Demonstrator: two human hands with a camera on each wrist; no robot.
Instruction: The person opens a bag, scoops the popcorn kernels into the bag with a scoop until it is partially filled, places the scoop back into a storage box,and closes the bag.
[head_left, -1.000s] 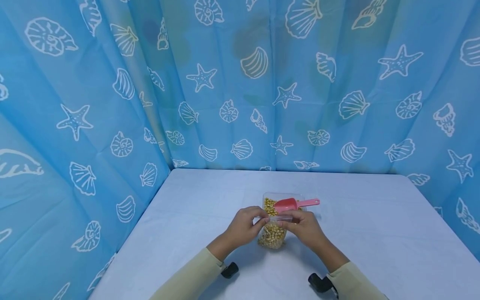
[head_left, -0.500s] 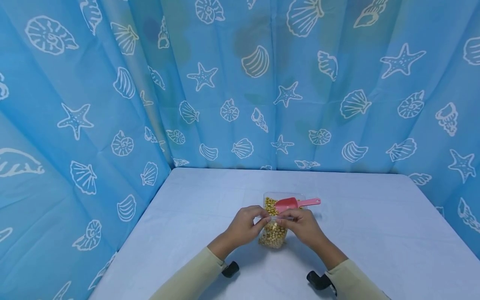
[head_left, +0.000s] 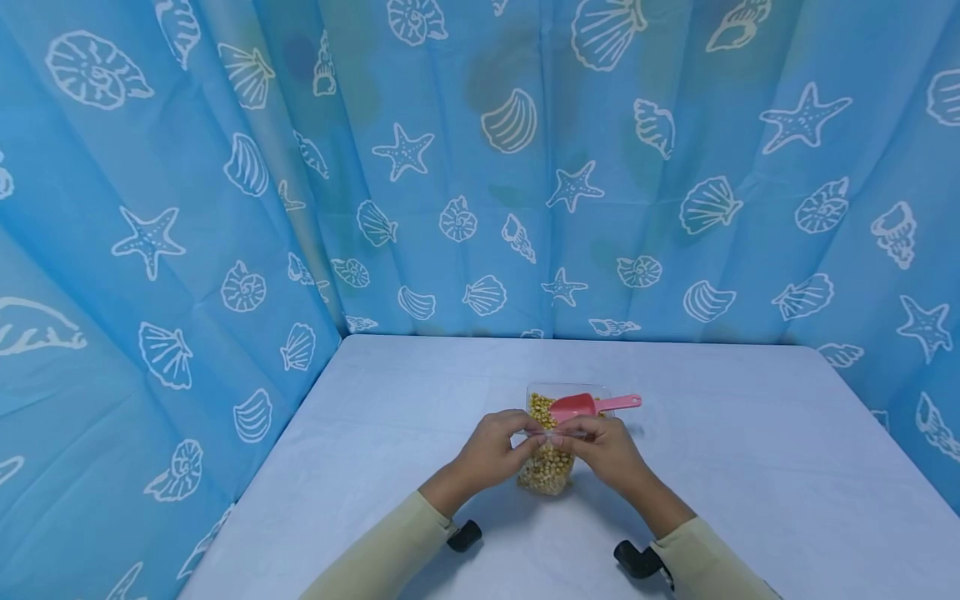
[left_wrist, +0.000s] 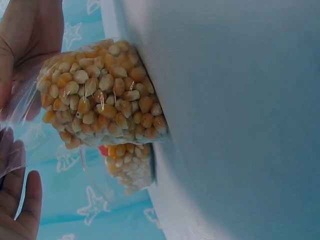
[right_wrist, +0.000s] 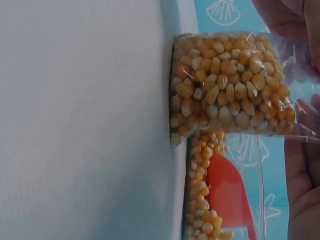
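Note:
A clear plastic bag filled with yellow corn kernels stands on the table. Its folded top edge is pinched by my left hand on one side and my right hand on the other, thumbs on the near side. Both wrist views show the bag's full lower part resting on the cloth and its clear upper part rising between the fingers. Directly behind it is a clear box holding more corn kernels. A pink-red scoop lies across that box, its handle sticking out to the right.
White cloth covers the table. Blue curtains with white shells and starfish hang behind it and along the left side. A black wrist camera juts from the right sleeve, another black camera from the left.
Both hands keep their pinch on the bag's top. Its upper edge, a visible flat strip a second ago, is now folded lower and mostly hidden by fingers that have come slightly closer together.

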